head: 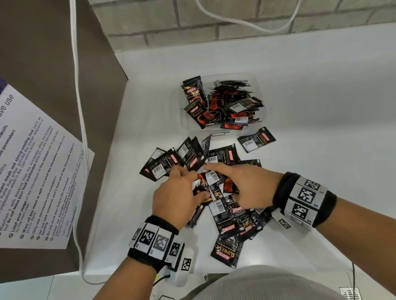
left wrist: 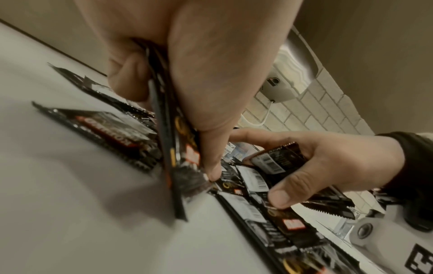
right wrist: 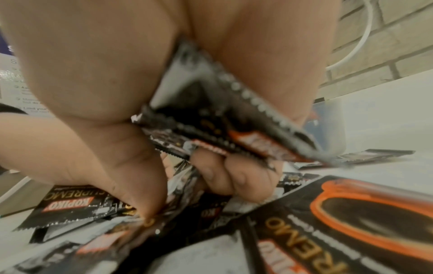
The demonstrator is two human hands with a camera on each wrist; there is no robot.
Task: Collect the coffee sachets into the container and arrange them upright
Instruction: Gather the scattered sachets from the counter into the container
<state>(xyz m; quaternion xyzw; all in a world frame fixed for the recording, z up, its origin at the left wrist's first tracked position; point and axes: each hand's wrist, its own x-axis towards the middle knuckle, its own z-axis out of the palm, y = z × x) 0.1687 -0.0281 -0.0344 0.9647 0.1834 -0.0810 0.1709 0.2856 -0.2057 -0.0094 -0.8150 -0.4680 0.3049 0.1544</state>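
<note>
1. Sachets (head: 219, 157) mostly lie loose on the counter (head: 327, 160) between its front edge and the container (head: 257, 87); a jumbled share sits inside, few upright.
2. Left hand (head: 175, 198) pinches a thin bundle (left wrist: 168, 140); right hand (head: 245, 189) clutches several (right wrist: 225, 133).
3. Judged roughly half collected; upright sorting barely begun.

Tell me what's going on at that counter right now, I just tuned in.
A person is gathering black coffee sachets scattered over a white counter. The left hand grips a few sachets on edge, and the right hand holds several more while reaching into the pile. The clear container behind the pile already holds many sachets, mostly jumbled, a couple standing at its left end. Plenty remain loose on the counter.
</note>
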